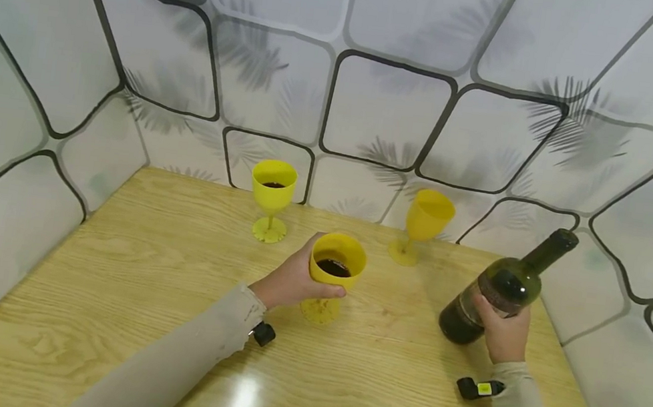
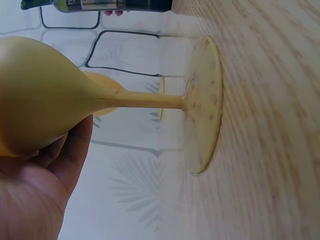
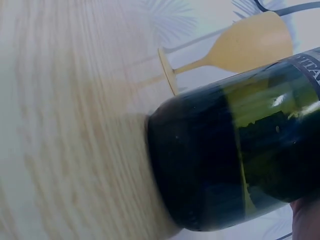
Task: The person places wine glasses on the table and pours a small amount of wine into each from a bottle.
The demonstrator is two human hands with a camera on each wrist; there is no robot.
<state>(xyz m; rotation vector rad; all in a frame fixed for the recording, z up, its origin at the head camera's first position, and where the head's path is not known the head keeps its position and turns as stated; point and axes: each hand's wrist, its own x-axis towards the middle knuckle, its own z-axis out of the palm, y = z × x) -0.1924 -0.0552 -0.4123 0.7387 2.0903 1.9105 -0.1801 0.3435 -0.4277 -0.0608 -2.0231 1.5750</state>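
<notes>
My left hand (image 1: 292,279) grips the bowl of an orange-yellow goblet (image 1: 341,248), with dark liquid inside. In the left wrist view its thin stem (image 2: 145,99) runs to a round foot (image 2: 205,105) at the wooden tabletop. My right hand (image 1: 506,333) holds a green glass wine bottle (image 1: 508,281) round its labelled body, its neck leaning to the right. Dark liquid shows through the glass near the bottle's bottom (image 3: 195,155), close over the table in the right wrist view.
A bright yellow goblet (image 1: 273,191) with dark liquid stands near the wall, left of the held one. Another orange-yellow goblet (image 1: 429,216) stands by the wall between my hands. The wooden table (image 1: 132,262) meets patterned walls (image 1: 391,117) at the back and sides.
</notes>
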